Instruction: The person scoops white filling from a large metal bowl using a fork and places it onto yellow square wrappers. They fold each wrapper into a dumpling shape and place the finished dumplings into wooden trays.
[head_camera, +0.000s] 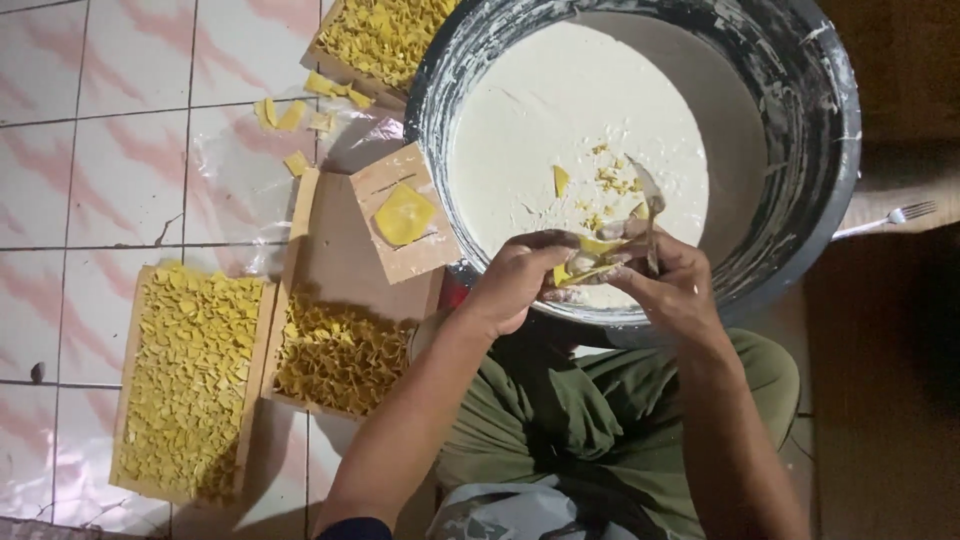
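Over the near rim of a large dark basin (820, 150) of white paste (560, 110), my left hand (520, 280) pinches a yellow dough wrapper (592, 262). My right hand (672, 282) touches the same wrapper and also holds a spoon (650, 200) smeared with white paste, its bowl pointing up. A few yellow scraps (605, 180) float on the paste just beyond my fingers. I sit with green trousers (580, 420) under the basin.
Cardboard trays of folded yellow pieces lie on the tiled floor at left (190, 380), centre (340, 355) and top (385, 35). A flat yellow wrapper (403, 214) rests on a cardboard flap. A fork (895, 215) lies right of the basin.
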